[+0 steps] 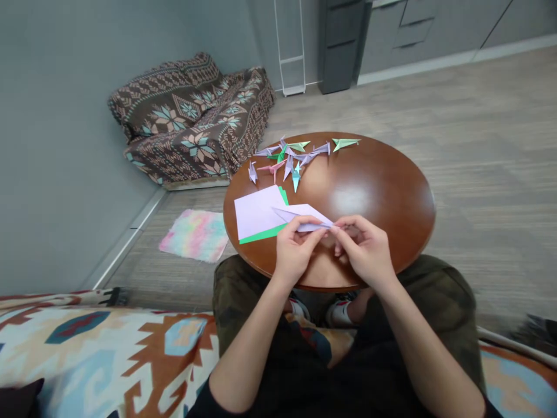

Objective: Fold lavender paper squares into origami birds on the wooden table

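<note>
Between my two hands is a folded sheet of lavender origami paper [310,212], held over the near side of the round table. My left hand [296,247] pinches its lower edge, thumb and fingers together. At its right-hand point, the fingertips of my right hand [364,247] are closed on the paper, touching the left fingertips. Just left of my hands lies a stack of square paper [256,212], lavender on top with green sheets showing beneath. The folded piece overlaps part of that stack in view. My fingers hide the paper's lower right portion.
Several folded paper cranes [288,165] in lavender, green, pink and blue sit at the table's far left, with a pale green one [345,143] apart. The brown table [391,191] is before my knees. A draped sofa [200,128] and pastel mat [194,234] are left.
</note>
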The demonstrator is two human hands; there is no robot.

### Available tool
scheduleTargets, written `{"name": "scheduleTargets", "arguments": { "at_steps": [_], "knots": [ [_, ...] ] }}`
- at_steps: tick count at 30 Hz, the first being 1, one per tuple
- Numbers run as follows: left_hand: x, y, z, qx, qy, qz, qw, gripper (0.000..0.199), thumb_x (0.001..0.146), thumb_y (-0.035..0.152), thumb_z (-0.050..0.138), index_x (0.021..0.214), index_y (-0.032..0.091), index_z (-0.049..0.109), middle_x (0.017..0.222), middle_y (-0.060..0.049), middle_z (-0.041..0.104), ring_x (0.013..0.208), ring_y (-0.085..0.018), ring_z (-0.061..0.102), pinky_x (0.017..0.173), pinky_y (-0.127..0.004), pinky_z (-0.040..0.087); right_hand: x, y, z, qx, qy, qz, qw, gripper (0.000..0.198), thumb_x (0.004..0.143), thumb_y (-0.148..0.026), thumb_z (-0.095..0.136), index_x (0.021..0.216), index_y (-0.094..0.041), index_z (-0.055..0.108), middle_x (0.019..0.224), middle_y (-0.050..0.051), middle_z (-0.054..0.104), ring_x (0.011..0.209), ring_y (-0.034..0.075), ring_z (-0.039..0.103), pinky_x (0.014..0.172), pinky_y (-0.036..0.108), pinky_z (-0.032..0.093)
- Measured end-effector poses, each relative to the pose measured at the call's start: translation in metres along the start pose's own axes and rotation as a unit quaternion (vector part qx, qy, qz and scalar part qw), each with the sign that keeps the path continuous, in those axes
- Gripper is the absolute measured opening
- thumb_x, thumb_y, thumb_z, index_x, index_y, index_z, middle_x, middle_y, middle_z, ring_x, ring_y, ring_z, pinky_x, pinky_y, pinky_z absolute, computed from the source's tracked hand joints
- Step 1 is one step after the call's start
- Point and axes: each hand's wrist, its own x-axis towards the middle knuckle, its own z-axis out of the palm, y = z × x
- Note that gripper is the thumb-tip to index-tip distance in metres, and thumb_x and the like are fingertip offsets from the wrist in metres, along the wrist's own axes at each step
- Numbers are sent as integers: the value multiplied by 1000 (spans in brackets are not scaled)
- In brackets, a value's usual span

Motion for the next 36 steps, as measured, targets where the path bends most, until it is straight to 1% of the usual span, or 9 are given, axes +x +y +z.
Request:
{"name": "scheduleTargets", "arguments": {
  "at_steps": [2,7,10,17,23,29,36],
  "knots": [
    [0,1,1,-1,-2,1,1000,18,78,24,85,90,17,74,87,-2,76,75,-15,76,77,-26,64,-1,2,1,-1,-4,-11,1000,11,93,-30,73,89,-21,68,61,-4,65,46,12,61,45,23,52],
    [-1,4,2,34,6,2,999,14,81,26,83,87,16,75,83,-3,77,71,-14,75,74,-25,63,-2,4,1,-16,-8,-39,999,8,92,-28,74,89,-21,71,76,0,67,53,12,65,47,25,56],
    [-1,5,3,43,14,-4,999,14,81,27,83,84,16,74,80,-3,77,70,-15,75,72,-24,63,-3,5,-1,-27,-9,-49,998,7,93,-27,73,89,-21,73,79,1,68,54,13,66,48,25,57],
    [-3,6,4,47,18,-6,999,14,83,28,81,83,16,73,78,-3,77,70,-16,77,71,-25,64,-4,3,1,-27,4,-46,999,7,92,-24,73,87,-20,73,76,2,71,56,14,67,47,25,58],
    [-6,4,3,53,21,-7,998,16,82,29,82,84,16,74,78,-3,77,71,-17,78,72,-26,65,-5,0,3,5,6,-23,1000,9,91,-25,74,84,-20,72,69,0,71,53,13,66,47,23,59],
    [-7,4,3,50,21,7,999,13,83,27,81,85,16,74,78,-3,77,71,-16,78,72,-24,65,-5,-1,5,35,9,-4,999,9,90,-24,76,82,-20,72,64,-1,70,51,12,66,48,21,59],
    [-8,7,4,59,34,12,998,16,82,29,82,84,15,74,79,-4,78,72,-17,79,72,-25,66,-6,-4,10,71,14,27,997,15,89,-32,77,83,-19,72,61,-1,70,47,12,64,45,22,59]
  ]
}}
